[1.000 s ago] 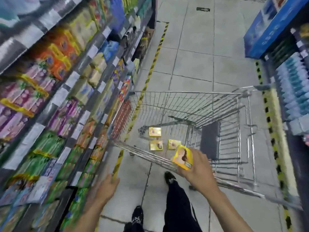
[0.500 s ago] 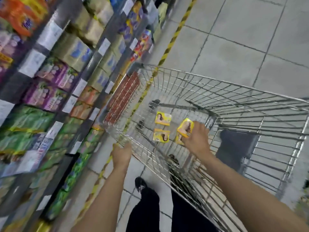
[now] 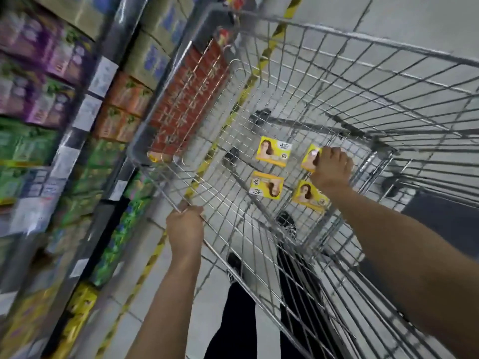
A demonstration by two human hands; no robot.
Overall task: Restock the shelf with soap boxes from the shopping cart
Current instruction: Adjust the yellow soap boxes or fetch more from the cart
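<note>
Half-hidden soap box point(image 3: 310, 158) under right hand point(image 3: 331, 170)

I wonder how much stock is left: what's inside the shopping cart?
Four yellow soap boxes lie on the wire floor of the shopping cart. Three show fully; the right hand grips the fourth box, covering most of it.

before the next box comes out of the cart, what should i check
1. Left hand steadies the cart rim: ok.
2. Right hand is on the far-right soap box: ok.
3. Grip is secure all round that box: cannot tell, the hand hides it.
4. The three other soap boxes lie flat on the cart floor: ok.
5. The shelf has a free slot for yellow boxes: cannot tell, blurred.
</note>
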